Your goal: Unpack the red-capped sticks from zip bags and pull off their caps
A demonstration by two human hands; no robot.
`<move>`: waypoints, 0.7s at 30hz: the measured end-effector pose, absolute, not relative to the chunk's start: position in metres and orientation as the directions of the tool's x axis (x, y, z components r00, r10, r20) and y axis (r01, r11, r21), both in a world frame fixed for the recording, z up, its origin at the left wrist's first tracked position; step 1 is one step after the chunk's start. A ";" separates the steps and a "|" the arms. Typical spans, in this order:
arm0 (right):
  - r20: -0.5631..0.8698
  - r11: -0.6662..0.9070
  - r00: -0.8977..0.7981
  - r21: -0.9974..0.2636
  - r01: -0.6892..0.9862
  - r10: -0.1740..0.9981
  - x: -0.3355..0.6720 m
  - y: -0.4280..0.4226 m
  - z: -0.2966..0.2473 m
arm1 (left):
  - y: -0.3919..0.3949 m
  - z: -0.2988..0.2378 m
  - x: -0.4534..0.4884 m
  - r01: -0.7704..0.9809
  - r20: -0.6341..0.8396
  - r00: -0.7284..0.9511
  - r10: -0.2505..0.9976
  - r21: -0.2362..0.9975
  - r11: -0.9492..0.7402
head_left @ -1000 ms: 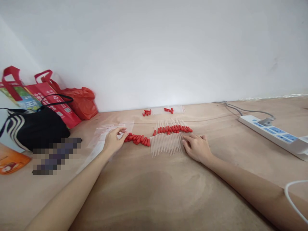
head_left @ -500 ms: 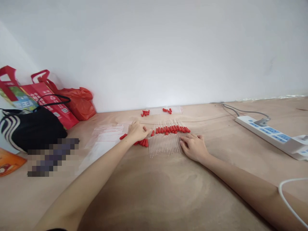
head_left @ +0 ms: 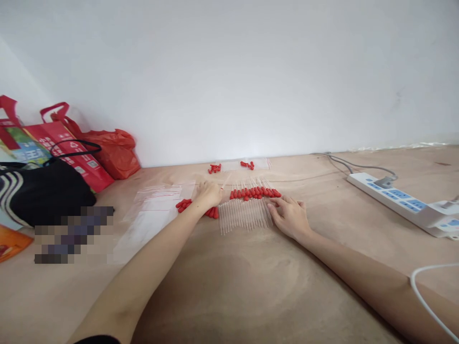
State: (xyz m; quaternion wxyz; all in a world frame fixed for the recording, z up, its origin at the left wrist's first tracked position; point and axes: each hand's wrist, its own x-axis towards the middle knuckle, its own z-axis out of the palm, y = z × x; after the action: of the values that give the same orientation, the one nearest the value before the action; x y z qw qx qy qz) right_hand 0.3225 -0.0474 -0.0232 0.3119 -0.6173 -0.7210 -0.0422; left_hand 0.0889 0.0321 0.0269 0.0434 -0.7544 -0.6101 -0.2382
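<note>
My left hand (head_left: 209,193) is closed on a glass dropper, a slim clear tube with a red bulb end, which points up and away beside the row. A row of droppers with red bulbs (head_left: 255,192) lies to its right, tubes pointing to the wall. Just below that row, bare clear glass tubes (head_left: 244,216) lie side by side. My right hand (head_left: 291,219) rests at the right end of these tubes, fingers loosely bent and apart, with nothing visible in it. Loose red bulbs (head_left: 184,205) lie beside and partly under my left wrist.
Clear plastic bags (head_left: 154,205) lie left of my left hand. More red bulbs (head_left: 215,168) are near the wall, by another clear bag (head_left: 229,165). A white power strip (head_left: 394,198) is at right, with a white cable (head_left: 412,282) nearer. Shopping bags (head_left: 114,153) and a black bag (head_left: 53,191) stand left.
A red bulb that lay at the row's left end is now in my left hand, with its tube tilted up. My right hand has stayed by the tubes.
</note>
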 end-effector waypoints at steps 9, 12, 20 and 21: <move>0.785 0.598 -0.317 -0.084 0.797 0.533 0.318 -0.060 -0.014 | -0.053 0.021 0.077 0.787 0.569 0.584 0.578 -0.223 -0.575; 0.772 0.695 -0.464 0.040 0.717 0.435 0.312 -0.067 -0.012 | -0.067 0.009 0.079 0.672 0.627 0.676 0.386 -0.312 -0.671; 0.736 0.723 -0.527 0.074 0.687 0.425 0.298 -0.068 -0.014 | -0.068 0.001 0.082 0.601 0.695 0.666 0.271 -0.286 -0.746; 0.731 0.722 -0.529 0.071 0.688 0.432 0.298 -0.067 -0.015 | -0.067 0.001 0.082 0.611 0.694 0.657 0.295 -0.261 -0.748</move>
State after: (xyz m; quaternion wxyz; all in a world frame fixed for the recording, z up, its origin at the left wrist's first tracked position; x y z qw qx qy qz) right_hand 0.2981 -0.0670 -0.0145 0.3586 -0.3271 -0.8558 -0.1788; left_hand 0.0821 -0.0674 0.0010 0.2440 -0.8769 -0.2582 -0.3238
